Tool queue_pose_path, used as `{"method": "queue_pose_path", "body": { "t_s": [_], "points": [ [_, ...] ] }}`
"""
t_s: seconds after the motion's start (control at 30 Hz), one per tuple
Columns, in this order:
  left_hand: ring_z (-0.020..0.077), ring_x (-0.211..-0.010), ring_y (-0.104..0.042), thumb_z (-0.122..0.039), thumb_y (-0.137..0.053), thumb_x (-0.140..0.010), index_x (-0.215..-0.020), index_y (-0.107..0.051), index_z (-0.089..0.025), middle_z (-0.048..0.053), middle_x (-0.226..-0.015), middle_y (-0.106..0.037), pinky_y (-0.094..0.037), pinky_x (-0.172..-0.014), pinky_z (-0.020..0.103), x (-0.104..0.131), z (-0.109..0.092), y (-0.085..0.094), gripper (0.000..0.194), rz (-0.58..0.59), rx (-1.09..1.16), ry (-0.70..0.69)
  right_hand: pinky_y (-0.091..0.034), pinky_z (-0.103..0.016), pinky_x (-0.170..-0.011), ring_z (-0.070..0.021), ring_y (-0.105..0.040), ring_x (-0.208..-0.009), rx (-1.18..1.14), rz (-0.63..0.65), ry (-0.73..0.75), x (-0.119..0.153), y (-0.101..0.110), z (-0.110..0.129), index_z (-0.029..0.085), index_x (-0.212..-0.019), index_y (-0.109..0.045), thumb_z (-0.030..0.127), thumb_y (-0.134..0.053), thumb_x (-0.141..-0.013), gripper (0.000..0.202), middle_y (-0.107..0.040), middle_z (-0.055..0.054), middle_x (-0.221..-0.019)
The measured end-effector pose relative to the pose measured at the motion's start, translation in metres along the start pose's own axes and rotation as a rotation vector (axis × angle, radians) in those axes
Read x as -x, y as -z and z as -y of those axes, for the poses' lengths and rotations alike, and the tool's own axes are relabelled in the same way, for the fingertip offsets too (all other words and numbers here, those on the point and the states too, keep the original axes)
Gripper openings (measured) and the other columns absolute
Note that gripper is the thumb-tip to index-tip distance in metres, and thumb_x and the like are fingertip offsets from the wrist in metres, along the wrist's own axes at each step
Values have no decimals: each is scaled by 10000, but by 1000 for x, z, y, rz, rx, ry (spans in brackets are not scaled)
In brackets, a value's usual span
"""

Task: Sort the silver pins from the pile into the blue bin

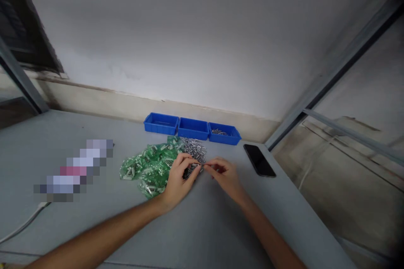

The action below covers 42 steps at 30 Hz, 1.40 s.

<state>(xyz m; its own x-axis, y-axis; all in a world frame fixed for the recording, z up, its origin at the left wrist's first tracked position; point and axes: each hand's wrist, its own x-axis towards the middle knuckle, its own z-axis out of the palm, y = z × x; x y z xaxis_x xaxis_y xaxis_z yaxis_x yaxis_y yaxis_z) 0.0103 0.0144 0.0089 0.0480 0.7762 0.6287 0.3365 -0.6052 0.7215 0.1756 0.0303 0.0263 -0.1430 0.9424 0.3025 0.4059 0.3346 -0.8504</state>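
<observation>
Cable (23, 222) at far left, just one, running up to one blurred-out thing (74, 168) on the grey table (189, 235); what it is, I can't tell. Next comes green plastic (147, 172), a crinkled heap with pale pieces showing through, the bags impossible to count. Behind stand three blue trays (160, 129) end to end, likely lined up so each is within easy reach. And here's my left hand (178, 178), thumb and forefinger pinching one small piece (201, 164), probably a metal pin, right at the near edge of the loose pins (194, 148). Dozens there, too tangled to number! My right hand (227, 176) meets it, fingertips pinching the same piece from the other side, perhaps to steady something so slight. Beyond, the rightmost tray holds several more pins, count unclear. Last, one dark phone (260, 160) lies flat at far right, apparently set aside to leave my hands room.
</observation>
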Motion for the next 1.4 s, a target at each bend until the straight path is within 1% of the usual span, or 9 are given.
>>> {"method": "queue_pose_path", "body": {
  "t_s": [0.17,0.4,0.6,0.8,0.93,1.0,1.13,1.27,1.4],
  "points": [
    [170,-878,-526,-224,-524,-843,-857,-596,-180,55,-931,-512,-440,-790,303,1,1,-1,86,8,8,-24,-403,-206,-466,-103,-518,-553,-39,194,18,7,-17,-3,172,-690,-649,396,-620,-751,234,-596,-13,-698],
    [167,-863,-516,-205,-518,-842,-863,-581,-177,60,-940,-500,-446,-756,296,1,0,0,73,25,9,-47,-410,-208,-496,-108,-528,-592,-4,173,66,5,-13,0,171,-699,-652,360,-616,-760,202,-614,-20,-728],
    [170,-882,-510,-204,-504,-853,-872,-578,-175,57,-929,-496,-441,-768,305,-1,0,0,81,-1,4,-28,-386,-204,-441,-90,-501,-512,-84,40,-18,1,-2,0,173,-780,-664,400,-638,-724,236,-600,-11,-695],
    [196,-912,-518,-251,-622,-779,-926,-608,-195,63,-963,-516,-443,-811,358,1,4,-2,157,54,-62,-20,-324,-210,-414,-94,-433,-433,-197,-39,-206,-2,7,-2,162,-854,-637,477,-619,-719,344,-476,45,-477],
    [190,-868,-528,-278,-661,-752,-766,-659,-191,55,-927,-532,-444,-792,349,4,7,-5,89,93,-87,-48,-291,-208,-398,-90,-409,-412,-182,-172,-278,-9,17,-8,151,-885,-637,511,-612,-706,403,-485,39,-471],
    [181,-844,-530,-291,-650,-765,-724,-673,-193,52,-909,-539,-438,-771,331,7,8,-6,109,143,-105,-97,-292,-208,-395,-90,-410,-409,-159,-236,-278,-14,23,-16,155,-906,-643,514,-607,-707,412,-496,34,-481],
    [162,-813,-532,-253,-543,-850,-862,-687,-227,51,-921,-562,-414,-730,302,15,4,-6,147,281,-193,-288,-321,-216,-395,-98,-438,-410,-114,-342,-253,-22,32,-35,155,-957,-662,524,-598,-700,453,-528,20,-497],
    [166,-829,-539,-195,-463,-888,-928,-658,-210,61,-952,-576,-393,-726,298,18,-1,-3,199,380,-289,-481,-349,-230,-397,-101,-457,-399,-80,-376,-256,-29,41,-48,141,-974,-676,534,-604,-682,495,-563,4,-505],
    [182,-834,-540,-275,-562,-837,-811,-657,-191,61,-935,-570,-384,-740,310,16,-3,-1,129,438,-332,-461,-373,-231,-406,-98,-477,-416,-51,-393,-253,-35,45,-57,133,-954,-690,522,-616,-670,487,-624,-34,-583]
  ]
}}
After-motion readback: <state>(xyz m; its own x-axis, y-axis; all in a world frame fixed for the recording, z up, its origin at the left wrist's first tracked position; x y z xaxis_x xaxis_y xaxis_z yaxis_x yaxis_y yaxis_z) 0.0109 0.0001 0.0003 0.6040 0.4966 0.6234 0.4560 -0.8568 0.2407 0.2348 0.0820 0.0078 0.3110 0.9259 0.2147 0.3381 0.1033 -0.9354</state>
